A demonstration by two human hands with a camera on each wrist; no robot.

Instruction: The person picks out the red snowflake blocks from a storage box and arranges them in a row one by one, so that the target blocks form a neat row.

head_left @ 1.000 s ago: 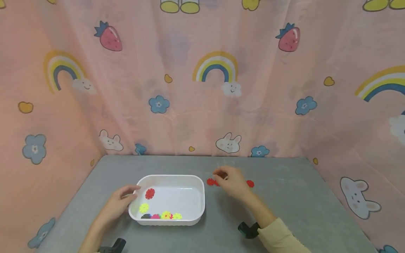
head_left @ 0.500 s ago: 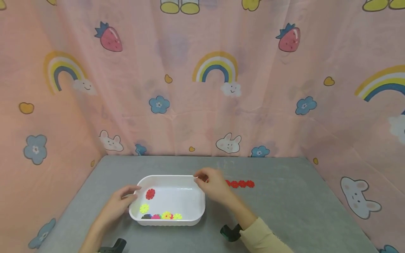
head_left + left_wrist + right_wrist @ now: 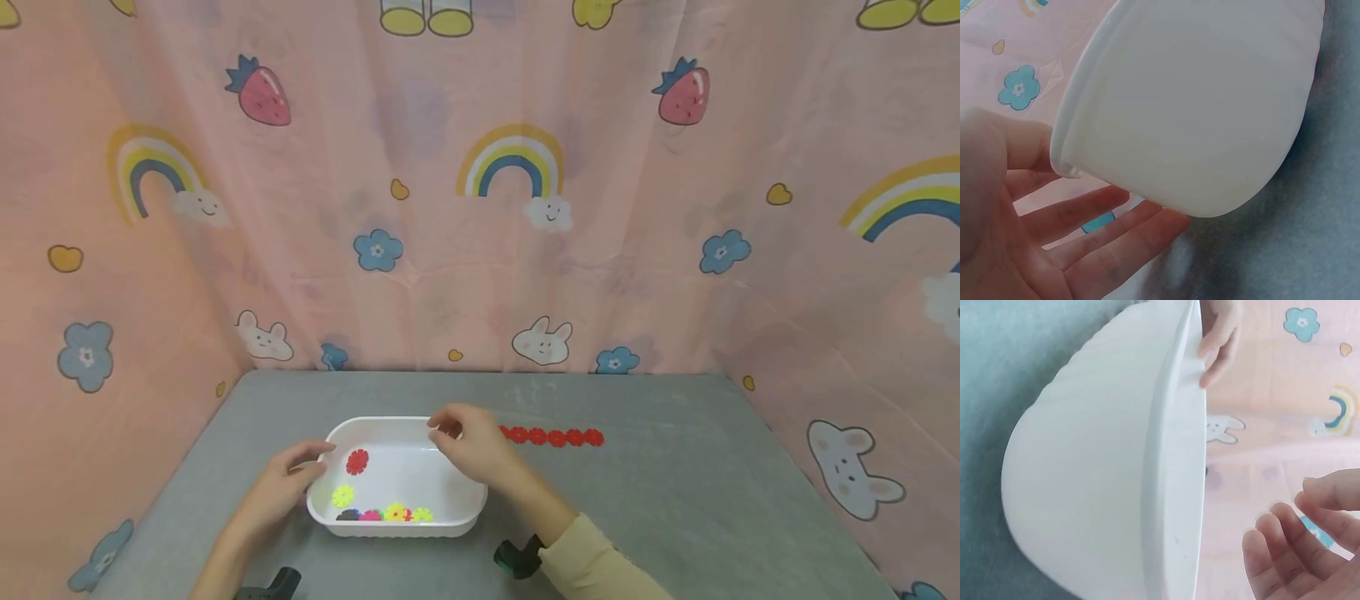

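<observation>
In the head view my left hand (image 3: 279, 482) holds the left rim of a white plastic tub (image 3: 405, 529). Its fingers lie against the tub's end wall in the left wrist view. My right hand (image 3: 474, 446) hovers over the tub's right part, fingers loosely bent; the right wrist view shows nothing between thumb and fingers (image 3: 1285, 550). Inside the tub, a red flower-shaped disc (image 3: 357, 462) and a yellow disc (image 3: 342, 497) lie at the left. More discs, yellow, pink and dark, sit along the near wall, partly hidden.
Right of the tub, several red flower-shaped discs (image 3: 557, 438) lie in a row on the grey table (image 3: 675, 483). A pink patterned curtain (image 3: 465, 275) stands behind the table and at both sides. Dark devices (image 3: 517, 558) are by both wrists.
My right hand has moved left from above the row of red discs to over the tub, uncovering more of the row. The left hand keeps its place on the rim.
</observation>
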